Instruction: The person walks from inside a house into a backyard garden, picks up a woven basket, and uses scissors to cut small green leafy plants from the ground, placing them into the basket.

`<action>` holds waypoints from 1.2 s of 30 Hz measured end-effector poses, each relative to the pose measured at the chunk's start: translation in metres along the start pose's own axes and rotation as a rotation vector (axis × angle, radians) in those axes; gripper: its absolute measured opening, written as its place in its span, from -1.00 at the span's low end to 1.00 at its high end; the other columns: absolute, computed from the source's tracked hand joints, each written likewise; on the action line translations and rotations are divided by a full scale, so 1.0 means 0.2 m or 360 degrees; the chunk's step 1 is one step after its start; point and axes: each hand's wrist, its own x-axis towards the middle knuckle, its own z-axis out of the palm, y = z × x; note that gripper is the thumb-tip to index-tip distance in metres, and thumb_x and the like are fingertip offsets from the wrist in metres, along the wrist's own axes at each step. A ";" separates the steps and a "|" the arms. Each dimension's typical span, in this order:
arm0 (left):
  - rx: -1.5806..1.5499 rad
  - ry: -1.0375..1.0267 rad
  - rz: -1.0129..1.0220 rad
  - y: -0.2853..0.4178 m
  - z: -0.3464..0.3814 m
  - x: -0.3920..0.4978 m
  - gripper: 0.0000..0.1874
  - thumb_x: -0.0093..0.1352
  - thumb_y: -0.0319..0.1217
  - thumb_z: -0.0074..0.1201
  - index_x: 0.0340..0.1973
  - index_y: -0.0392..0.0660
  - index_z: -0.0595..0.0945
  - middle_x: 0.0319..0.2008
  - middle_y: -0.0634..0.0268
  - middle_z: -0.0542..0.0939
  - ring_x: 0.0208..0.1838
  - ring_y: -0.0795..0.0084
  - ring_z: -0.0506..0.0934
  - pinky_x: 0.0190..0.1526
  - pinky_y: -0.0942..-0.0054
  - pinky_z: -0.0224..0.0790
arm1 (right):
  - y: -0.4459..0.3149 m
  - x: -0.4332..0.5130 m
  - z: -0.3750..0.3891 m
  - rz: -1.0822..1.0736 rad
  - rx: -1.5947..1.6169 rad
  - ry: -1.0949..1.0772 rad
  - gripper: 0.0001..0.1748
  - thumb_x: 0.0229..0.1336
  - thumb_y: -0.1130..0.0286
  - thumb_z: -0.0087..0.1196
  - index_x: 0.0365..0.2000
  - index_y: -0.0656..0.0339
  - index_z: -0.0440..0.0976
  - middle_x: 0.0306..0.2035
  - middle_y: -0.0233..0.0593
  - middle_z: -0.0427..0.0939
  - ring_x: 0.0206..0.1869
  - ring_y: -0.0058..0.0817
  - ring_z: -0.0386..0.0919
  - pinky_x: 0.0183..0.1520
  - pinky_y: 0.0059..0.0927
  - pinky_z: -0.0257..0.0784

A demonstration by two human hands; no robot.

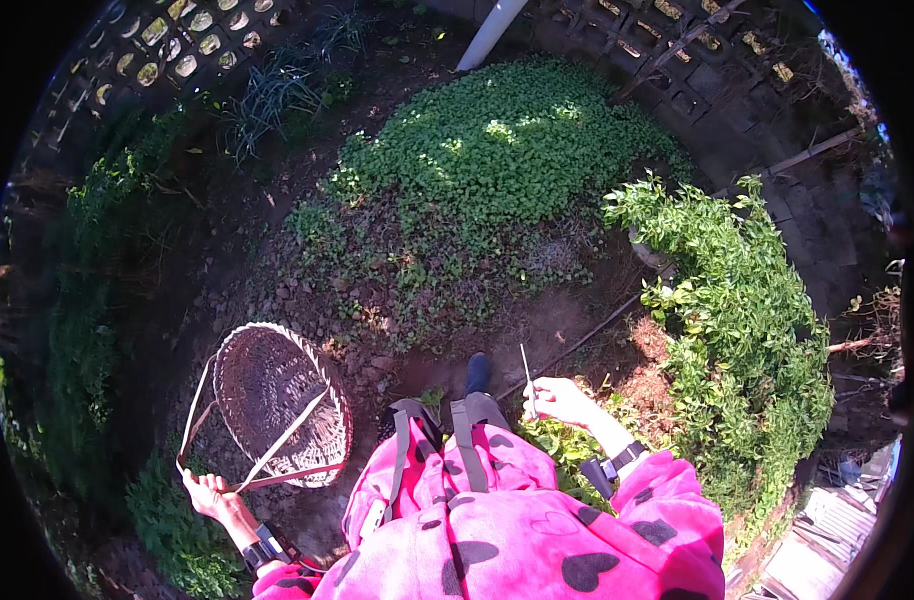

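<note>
My left hand (212, 495), at the lower left, grips the strap handles (192, 420) of a woven basket (266, 390). The basket hangs tilted beside my legs, its mouth facing up and its woven inside showing nothing in it. In my right hand (560, 401) is a slender, pale pointed tool (526, 364), its tip pointing away from me. Fingers cover most of its grip, so I cannot tell whether it is a knife or shut scissors. Yellow-green leafy plants (569, 446) grow just below this hand.
A dense patch of low green plants (502, 142) spreads ahead on bare soil (277, 300). Taller leafy bushes (742, 300) stand at right. A white pole (491, 34) and a perforated block wall (194, 37) are at the back. My dark shoe (478, 373) rests on the earth.
</note>
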 end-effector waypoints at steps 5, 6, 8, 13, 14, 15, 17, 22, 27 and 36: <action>-0.0181 -0.0084 -0.0197 -0.18 0.17 -0.10 -0.75 0.36 -0.26 0.09 -0.47 -0.07 0.41 -0.73 0.50 0.11 -0.77 0.62 0.09 -0.77 0.56 -0.07 | 0.09 -0.01 0.06 0.0075 -0.0132 -0.0234 -0.84 0.22 0.45 0.08 -0.19 0.26 0.47 -0.32 -0.28 0.63 -0.26 -0.58 0.61 -0.16 -0.52 0.51; -0.0234 -0.0162 -0.0246 -0.19 0.22 -0.11 -0.73 0.38 -0.27 0.08 -0.49 -0.06 0.37 -0.73 0.50 0.11 -0.76 0.61 0.10 -0.76 0.55 -0.04 | 0.12 -0.02 0.07 0.0057 -0.0099 -0.0136 -0.79 0.18 0.41 0.14 -0.19 0.29 0.52 -0.39 -0.28 0.64 -0.35 -0.59 0.59 -0.26 -0.51 0.50; -0.0308 -0.0316 -0.0284 -0.19 0.33 -0.12 -0.72 0.41 -0.25 0.07 -0.46 -0.04 0.35 -0.72 0.51 0.10 -0.74 0.61 0.10 -0.74 0.56 -0.01 | 0.17 -0.04 0.07 -0.0035 -0.0302 0.0009 -0.79 0.17 0.44 0.09 -0.19 0.29 0.53 -0.39 -0.32 0.64 -0.36 -0.62 0.58 -0.27 -0.52 0.49; -0.0393 -0.0315 -0.0415 -0.19 0.45 -0.14 -0.69 0.42 -0.20 0.08 -0.47 0.01 0.33 -0.73 0.52 0.06 -0.73 0.61 0.08 -0.70 0.58 0.02 | 0.16 -0.08 -0.01 -0.0104 -0.0146 0.0146 -0.76 0.27 0.48 0.00 -0.07 0.30 0.46 -0.30 -0.24 0.63 -0.22 -0.53 0.62 -0.15 -0.49 0.51; -0.0409 -0.0305 -0.0415 -0.20 0.43 -0.14 -0.68 0.42 -0.20 0.08 -0.48 0.02 0.32 -0.73 0.52 0.05 -0.73 0.61 0.07 -0.70 0.58 0.01 | 0.12 -0.09 -0.02 -0.0103 -0.0062 0.0126 -0.76 0.28 0.48 0.00 -0.06 0.30 0.46 -0.30 -0.24 0.63 -0.21 -0.53 0.62 -0.15 -0.49 0.50; -0.0475 -0.0260 -0.0486 -0.21 0.40 -0.12 -0.67 0.42 -0.21 0.08 -0.49 0.03 0.31 -0.73 0.53 0.04 -0.73 0.61 0.06 -0.71 0.58 0.00 | 0.08 -0.10 -0.02 -0.0045 0.0083 0.0081 -0.76 0.29 0.47 -0.01 -0.06 0.29 0.45 -0.29 -0.23 0.63 -0.21 -0.52 0.62 -0.16 -0.50 0.50; -0.0467 -0.0148 -0.0503 -0.24 0.32 -0.09 -0.67 0.44 -0.22 0.04 -0.51 0.05 0.27 -0.74 0.53 0.02 -0.76 0.61 0.04 -0.74 0.56 -0.05 | -0.02 -0.10 0.00 -0.0024 -0.0126 0.0110 -0.78 0.27 0.46 0.02 -0.09 0.28 0.46 -0.31 -0.24 0.64 -0.23 -0.55 0.62 -0.17 -0.51 0.50; -0.0433 -0.0050 -0.0415 -0.25 0.07 -0.03 -0.72 0.47 -0.12 -0.01 -0.38 0.02 0.37 -0.75 0.53 0.01 -0.76 0.63 0.01 -0.75 0.55 -0.09 | -0.03 -0.06 0.05 -0.0056 -0.0128 0.0101 -0.81 0.24 0.43 0.09 -0.18 0.32 0.50 -0.36 -0.27 0.64 -0.31 -0.55 0.60 -0.13 -0.51 0.51; -0.0435 0.0219 -0.0317 -0.18 -0.09 -0.09 -0.71 0.48 -0.08 -0.03 -0.28 -0.02 0.42 -0.75 0.54 0.03 -0.79 0.65 0.02 -0.80 0.58 -0.12 | 0.04 -0.01 0.03 0.0122 0.0020 -0.0023 -0.80 0.24 0.48 0.06 -0.15 0.35 0.45 -0.37 -0.25 0.61 -0.28 -0.47 0.63 -0.14 -0.42 0.56; -0.0288 0.0755 -0.0257 -0.24 -0.54 -0.34 -0.67 0.41 -0.04 0.07 -0.35 -0.02 0.47 -0.76 0.49 0.13 -0.82 0.56 0.08 -0.80 0.49 -0.06 | -0.18 0.08 -0.29 0.0168 -0.0305 -0.0130 -0.81 0.19 0.54 0.13 -0.18 0.35 0.46 -0.39 -0.27 0.59 -0.31 -0.52 0.63 -0.21 -0.47 0.56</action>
